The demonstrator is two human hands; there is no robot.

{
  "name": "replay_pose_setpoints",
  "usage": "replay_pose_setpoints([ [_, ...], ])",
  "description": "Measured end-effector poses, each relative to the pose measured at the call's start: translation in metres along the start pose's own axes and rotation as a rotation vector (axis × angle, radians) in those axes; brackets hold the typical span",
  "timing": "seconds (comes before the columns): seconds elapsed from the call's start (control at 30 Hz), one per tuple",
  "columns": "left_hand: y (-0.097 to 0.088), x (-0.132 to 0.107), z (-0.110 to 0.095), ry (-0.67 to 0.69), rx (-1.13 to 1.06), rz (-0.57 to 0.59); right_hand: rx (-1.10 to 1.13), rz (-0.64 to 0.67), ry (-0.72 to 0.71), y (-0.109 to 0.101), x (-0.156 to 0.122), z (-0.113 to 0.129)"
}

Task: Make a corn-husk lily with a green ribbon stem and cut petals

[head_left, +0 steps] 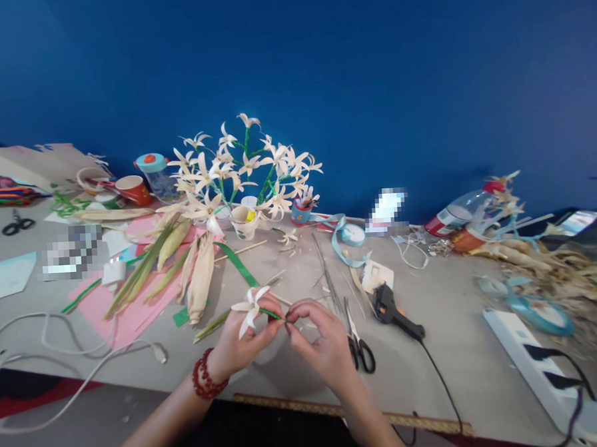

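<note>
A white craft flower (250, 311) with a thin green-wrapped stem is held up near the table's front. My left hand (237, 340), with a red bead bracelet at the wrist, pinches the stem between thumb and fingers. The fingertips of my right hand (322, 342) are closed on the stem's other end, almost touching my left fingers. Behind my hands lies a green strip (238, 263). Scissors (357, 344) with black handles lie right beside my right hand, partly hidden by it. Many similar pale flowers (248, 163) on green stems stand in cups at the back.
Dried corn husks (200, 282) and pink paper (128, 319) lie to the left, with a white cable (86, 378) in front. A glue gun (396, 315), thin wires (325, 269), blue ribbon (352, 234), a power strip (526, 365) and a plastic bottle (458, 212) are on the right.
</note>
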State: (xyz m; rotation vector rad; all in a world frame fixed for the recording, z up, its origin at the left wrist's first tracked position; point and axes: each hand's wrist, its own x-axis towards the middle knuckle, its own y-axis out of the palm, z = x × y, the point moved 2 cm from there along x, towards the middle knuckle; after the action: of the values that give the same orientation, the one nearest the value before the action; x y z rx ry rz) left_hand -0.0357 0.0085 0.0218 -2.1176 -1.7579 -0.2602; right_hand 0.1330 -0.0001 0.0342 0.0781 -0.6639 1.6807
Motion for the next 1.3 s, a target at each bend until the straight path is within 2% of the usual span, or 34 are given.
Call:
replay_pose_setpoints([
  [0.13, -0.001, 0.001, 0.0, 0.003, 0.083, 0.027, -0.026, 0.024, 0.006, -0.001, -0.001, -0.004],
  [0.27, 0.001, 0.003, -0.002, 0.024, 0.171, 0.109, -0.048, 0.052, 0.023, -0.001, -0.002, -0.009],
  [0.43, 0.002, 0.006, -0.004, -0.014, 0.203, 0.156, -0.046, 0.076, 0.026, -0.004, 0.0, -0.011],
  [0.53, 0.005, 0.006, 0.002, -0.102, 0.125, 0.136, -0.042, 0.074, 0.03, -0.005, 0.003, -0.011],
  [0.67, 0.011, 0.005, 0.018, -0.299, -0.065, 0.037, -0.058, 0.076, 0.043, -0.009, 0.009, -0.02],
  [0.77, 0.012, 0.001, 0.029, -0.435, -0.167, -0.048, -0.121, 0.073, 0.06, -0.017, 0.024, -0.04],
  [0.83, 0.011, -0.002, 0.033, -0.465, -0.176, -0.069, -0.206, 0.063, 0.079, -0.023, 0.042, -0.06],
  [1.07, 0.002, -0.016, 0.044, -0.362, -0.072, -0.045, -0.291, 0.096, -0.007, -0.027, 0.102, -0.128],
  [1.3, -0.002, -0.022, 0.059, -0.326, -0.017, -0.092, -0.328, 0.188, -0.051, -0.026, 0.113, -0.153],
])
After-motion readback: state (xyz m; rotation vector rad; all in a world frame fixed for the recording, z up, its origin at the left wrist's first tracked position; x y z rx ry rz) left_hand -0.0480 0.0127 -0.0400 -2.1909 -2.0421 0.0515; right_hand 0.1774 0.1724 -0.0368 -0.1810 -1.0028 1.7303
